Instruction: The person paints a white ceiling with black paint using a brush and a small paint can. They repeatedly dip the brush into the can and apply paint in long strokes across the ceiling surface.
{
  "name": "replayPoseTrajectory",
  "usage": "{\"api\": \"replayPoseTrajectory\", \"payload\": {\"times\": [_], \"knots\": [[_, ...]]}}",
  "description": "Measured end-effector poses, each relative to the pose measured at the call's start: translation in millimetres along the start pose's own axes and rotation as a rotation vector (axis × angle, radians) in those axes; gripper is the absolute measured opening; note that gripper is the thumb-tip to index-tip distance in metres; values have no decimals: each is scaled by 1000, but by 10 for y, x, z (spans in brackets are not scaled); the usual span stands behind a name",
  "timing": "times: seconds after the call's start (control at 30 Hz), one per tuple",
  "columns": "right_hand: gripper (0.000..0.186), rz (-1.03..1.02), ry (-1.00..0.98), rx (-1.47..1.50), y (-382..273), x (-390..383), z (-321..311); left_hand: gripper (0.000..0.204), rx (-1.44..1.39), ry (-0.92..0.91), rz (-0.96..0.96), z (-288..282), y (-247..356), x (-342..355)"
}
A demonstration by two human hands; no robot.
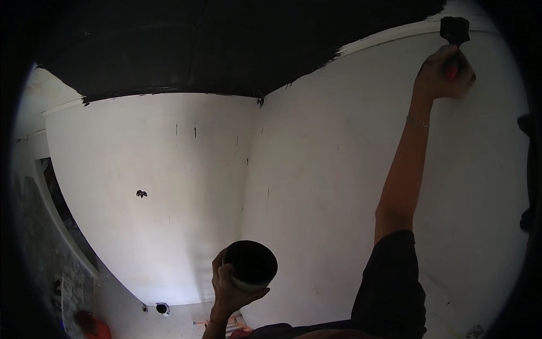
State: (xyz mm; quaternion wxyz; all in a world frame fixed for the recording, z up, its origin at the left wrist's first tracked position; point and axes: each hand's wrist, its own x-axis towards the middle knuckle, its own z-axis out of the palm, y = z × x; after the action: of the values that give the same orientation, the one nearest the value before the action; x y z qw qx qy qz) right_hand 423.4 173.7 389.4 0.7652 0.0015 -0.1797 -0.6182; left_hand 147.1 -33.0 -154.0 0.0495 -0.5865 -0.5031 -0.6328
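Note:
My right hand is raised high at the upper right, closed round the handle of a paintbrush. A bit of red shows at the handle, and the wide bristle end is black and points up beside the pale ceiling edge strip. Low in the middle, my left hand grips a round paint pot by its side. The pot's inside looks black, with its pale outer wall partly showing. Black paint covers most of the ceiling, with a ragged edge near the brush.
White walls meet in a corner ahead and carry thin black streaks. A black fitting sits on the left wall. On the floor stand a small white container and a red object. A dark opening lies at left.

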Motion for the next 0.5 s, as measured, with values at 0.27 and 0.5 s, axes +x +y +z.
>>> {"api": "replayPoseTrajectory", "payload": {"times": [0.27,0.5], "knots": [[19,100,-161,-41,45,-372,274,107,28,6,-21,-25,-21,-13],[24,103,-436,180,-443,-970,-30,104,2,-24,-22,-26,-16,4]]}}
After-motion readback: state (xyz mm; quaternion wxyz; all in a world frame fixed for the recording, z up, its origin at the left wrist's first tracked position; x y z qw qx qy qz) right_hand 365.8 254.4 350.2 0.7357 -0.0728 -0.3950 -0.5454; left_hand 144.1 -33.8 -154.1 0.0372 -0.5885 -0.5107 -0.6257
